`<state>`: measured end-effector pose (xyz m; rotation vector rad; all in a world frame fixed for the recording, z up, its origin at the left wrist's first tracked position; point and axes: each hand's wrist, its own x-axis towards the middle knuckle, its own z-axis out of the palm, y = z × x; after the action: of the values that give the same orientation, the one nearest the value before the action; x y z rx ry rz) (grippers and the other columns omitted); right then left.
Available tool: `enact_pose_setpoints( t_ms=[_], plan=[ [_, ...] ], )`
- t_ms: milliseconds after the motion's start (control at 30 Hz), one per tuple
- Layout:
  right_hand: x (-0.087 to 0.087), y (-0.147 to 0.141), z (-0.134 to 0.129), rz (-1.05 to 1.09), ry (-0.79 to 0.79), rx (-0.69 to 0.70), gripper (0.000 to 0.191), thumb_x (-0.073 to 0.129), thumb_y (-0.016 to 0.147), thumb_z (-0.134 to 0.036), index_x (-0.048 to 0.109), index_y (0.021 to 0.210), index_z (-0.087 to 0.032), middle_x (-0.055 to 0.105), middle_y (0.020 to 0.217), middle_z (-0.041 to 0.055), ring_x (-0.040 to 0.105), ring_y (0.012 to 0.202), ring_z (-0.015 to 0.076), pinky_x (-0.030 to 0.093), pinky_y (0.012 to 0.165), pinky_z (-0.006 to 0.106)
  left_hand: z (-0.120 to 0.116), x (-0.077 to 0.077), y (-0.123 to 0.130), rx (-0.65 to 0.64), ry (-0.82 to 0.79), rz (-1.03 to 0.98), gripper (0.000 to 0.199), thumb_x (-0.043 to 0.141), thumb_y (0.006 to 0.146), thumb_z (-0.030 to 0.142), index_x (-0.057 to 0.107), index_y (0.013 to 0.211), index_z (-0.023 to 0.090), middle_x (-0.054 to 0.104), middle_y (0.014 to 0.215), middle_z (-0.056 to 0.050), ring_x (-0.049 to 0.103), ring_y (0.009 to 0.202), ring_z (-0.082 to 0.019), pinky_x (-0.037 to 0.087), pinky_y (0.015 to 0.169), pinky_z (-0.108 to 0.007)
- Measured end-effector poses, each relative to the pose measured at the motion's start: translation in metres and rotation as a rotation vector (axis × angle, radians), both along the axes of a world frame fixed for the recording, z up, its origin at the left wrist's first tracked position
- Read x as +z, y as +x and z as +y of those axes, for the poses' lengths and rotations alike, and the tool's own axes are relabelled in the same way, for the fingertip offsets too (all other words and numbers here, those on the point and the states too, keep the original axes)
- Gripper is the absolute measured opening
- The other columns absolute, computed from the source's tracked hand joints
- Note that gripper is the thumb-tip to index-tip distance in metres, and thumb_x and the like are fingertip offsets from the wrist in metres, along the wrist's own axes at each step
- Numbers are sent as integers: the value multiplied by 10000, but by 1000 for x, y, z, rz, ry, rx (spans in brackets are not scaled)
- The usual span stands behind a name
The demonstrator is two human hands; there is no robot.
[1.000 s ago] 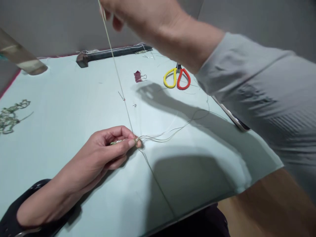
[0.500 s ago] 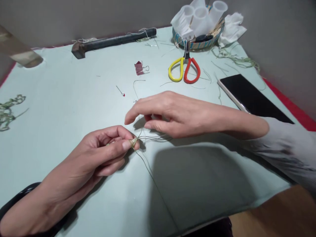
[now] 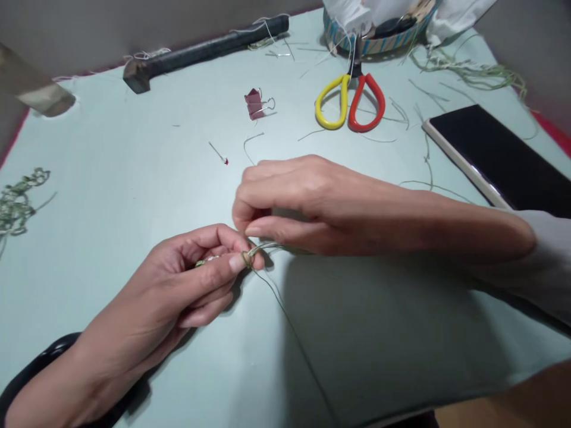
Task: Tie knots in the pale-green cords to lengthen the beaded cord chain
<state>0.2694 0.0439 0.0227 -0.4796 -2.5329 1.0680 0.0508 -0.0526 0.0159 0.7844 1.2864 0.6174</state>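
Note:
Between the thumb and index finger of my left hand (image 3: 191,273) is the end of a knotted green cord piece (image 3: 247,257), partly hidden in the palm. Thin green threads (image 3: 267,244) run from it to the right, under my right hand. One long thread (image 3: 289,321) trails down over the table toward the near edge. My right hand (image 3: 285,202) is just above and right of the left one, thumb and index fingertips pinched together beside the knot. A thread seems to be in that pinch, though its tips are small in view.
Yellow-and-red-handled scissors (image 3: 366,104) lean on a basket (image 3: 388,44). A phone (image 3: 499,154) lies at right. A binder clip (image 3: 255,104), a red-headed pin (image 3: 218,153) and a dark metal bar (image 3: 205,56) lie farther back. Knotted green cord (image 3: 18,205) is at left.
My right hand's fingers have closed from an open curve into a pinch near the knot. The view has shifted, so the scissors, basket and phone appear higher and farther right.

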Motion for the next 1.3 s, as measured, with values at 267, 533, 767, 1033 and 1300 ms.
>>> enact_pose_setpoints(
  t_ms=[267, 533, 767, 1033, 1300],
  plan=[
    [-11, -10, -18, 36, -159, -214, 154, 439, 1025, -155, 401, 928, -268, 581, 833, -47, 474, 721, 127, 333, 692, 280, -2, 1, 4, -36, 70, 11, 277, 886, 950, 473, 780, 828, 249, 388, 521, 104, 184, 472, -46, 175, 486, -218],
    [-8, -10, -20, -72, -202, -317, 101, 474, 1023, -250, 422, 946, -288, 503, 641, -89, 417, 574, 149, 317, 597, 303, -4, 2, 6, -12, 122, 20, 255, 907, 939, 463, 816, 859, 239, 472, 569, 87, 216, 464, -40, 206, 419, -187],
    [-13, -11, -22, -41, -203, -327, 92, 437, 1003, -212, 432, 947, -285, 472, 631, -97, 437, 578, 139, 318, 607, 298, -4, -2, 6, 14, 126, 29, 250, 894, 956, 466, 790, 895, 247, 363, 546, 113, 239, 476, -59, 224, 428, -188],
    [-22, -18, -22, -59, -88, -427, 86, 419, 1011, -237, 465, 946, -269, 457, 617, -86, 364, 541, 137, 286, 616, 312, -5, -2, 4, -32, 152, 37, 228, 851, 998, 460, 834, 929, 243, 379, 555, 101, 241, 478, -49, 232, 433, -175],
    [-18, -12, -23, -165, 188, -471, 208, 468, 1061, -173, 631, 1185, -208, 711, 1015, 26, 587, 874, 186, 385, 770, 330, -3, 0, 7, 9, 142, -20, 230, 909, 955, 421, 826, 904, 213, 529, 602, 82, 269, 466, -19, 259, 439, -155]
  ],
)
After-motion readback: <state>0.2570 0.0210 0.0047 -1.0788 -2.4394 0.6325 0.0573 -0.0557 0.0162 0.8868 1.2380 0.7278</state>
